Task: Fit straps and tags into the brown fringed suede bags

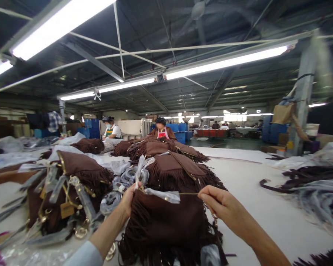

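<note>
A dark brown fringed handbag (169,218) lies in front of me on the white table, its long fringe hanging at the sides and front. My left hand (131,197) is closed on the bag's top left corner, beside an upright strip in clear plastic. At the top right corner, my right hand (220,205) pinches the end of the gold zip edge (189,193). Another piece of clear plastic wrap (165,195) lies across the bag's top. Gold hardware dangles below my right fingers. What the fingertips press on is partly hidden.
More fringed bags (174,168) are piled just beyond. To the left, another bag heap (83,166) carries plastic-wrapped straps and tags. Coiled wrapped straps (111,201) sit between. Dark straps (305,177) lie at right on the white table (246,181). Two people work across the table.
</note>
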`<state>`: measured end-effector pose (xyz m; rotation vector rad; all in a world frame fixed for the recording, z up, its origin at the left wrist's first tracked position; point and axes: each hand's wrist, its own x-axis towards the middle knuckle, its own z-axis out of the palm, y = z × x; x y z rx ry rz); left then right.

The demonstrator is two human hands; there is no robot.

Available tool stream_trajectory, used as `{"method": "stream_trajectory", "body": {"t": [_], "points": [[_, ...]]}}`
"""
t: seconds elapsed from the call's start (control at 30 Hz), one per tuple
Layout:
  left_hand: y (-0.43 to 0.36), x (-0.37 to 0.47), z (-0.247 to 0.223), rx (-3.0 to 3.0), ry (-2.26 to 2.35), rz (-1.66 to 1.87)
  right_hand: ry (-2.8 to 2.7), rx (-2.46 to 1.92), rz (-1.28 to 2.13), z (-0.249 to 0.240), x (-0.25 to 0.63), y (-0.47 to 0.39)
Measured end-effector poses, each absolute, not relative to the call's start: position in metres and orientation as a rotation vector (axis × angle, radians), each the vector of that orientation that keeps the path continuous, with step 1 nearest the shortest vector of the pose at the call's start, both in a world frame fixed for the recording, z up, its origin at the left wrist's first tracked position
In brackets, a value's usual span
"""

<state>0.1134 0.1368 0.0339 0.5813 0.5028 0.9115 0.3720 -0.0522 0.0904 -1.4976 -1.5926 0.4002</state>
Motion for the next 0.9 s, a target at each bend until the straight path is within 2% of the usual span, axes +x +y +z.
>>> {"method": "stream_trajectory", "body": {"t": [0.2, 0.3, 0.47, 0.67, 0.8, 0.9], "points": [[0.128, 0.11, 0.029, 0.657, 0.437, 0.989, -1.704, -1.564, 0.44, 0.081, 0.362, -0.045], [0.123, 0.113, 0.035, 0.729, 0.4, 1.036, -1.73, -1.543, 0.378, 0.08, 0.345, -0.043], [0.109, 0.123, 0.052, 0.887, 0.307, 1.144, -1.78, -1.538, 0.494, 0.076, 0.303, -0.045], [0.086, 0.139, 0.081, 1.126, 0.175, 1.245, -1.783, -1.879, 0.086, 0.069, 0.276, -0.04], [0.088, 0.15, 0.097, 1.176, 0.148, 1.362, -1.734, -1.574, -0.123, 0.067, 0.28, -0.036], [0.095, 0.153, 0.101, 1.242, 0.182, 1.412, -1.694, -1.379, -0.154, 0.067, 0.286, -0.037]]}}
